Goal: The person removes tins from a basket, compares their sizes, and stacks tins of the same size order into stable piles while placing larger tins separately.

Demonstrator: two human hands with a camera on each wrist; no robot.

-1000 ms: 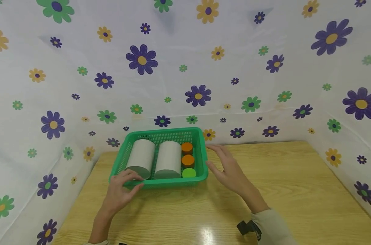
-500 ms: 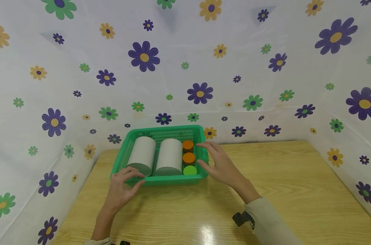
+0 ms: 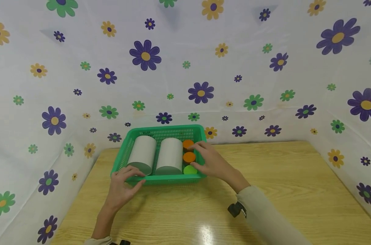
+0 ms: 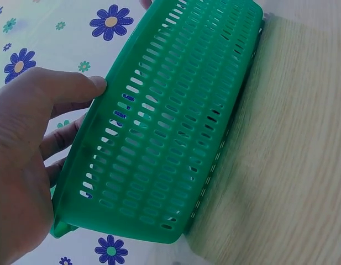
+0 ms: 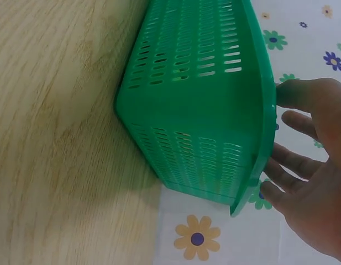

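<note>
The left hand grips the near rim of the green basket, thumb on the outer side and fingers over the inner side; how firmly it squeezes, I cannot tell. The basket stands on the table, just beyond both hands. The right hand is loose and holds nothing, its fingers spread over the basket's right side, index finger near the far orange lid and thumb just beside the green lid, with the near orange lid by the gap between. Left of that hand, inside the basket, lies one white cylinder; a second white cylinder lies beyond the left hand's fingers. The step in hand appears to be a reach for a lidded item while the left hand steadies the basket. The next move would seem to call for closing the right fingers round one lid without knocking its neighbours.
</note>
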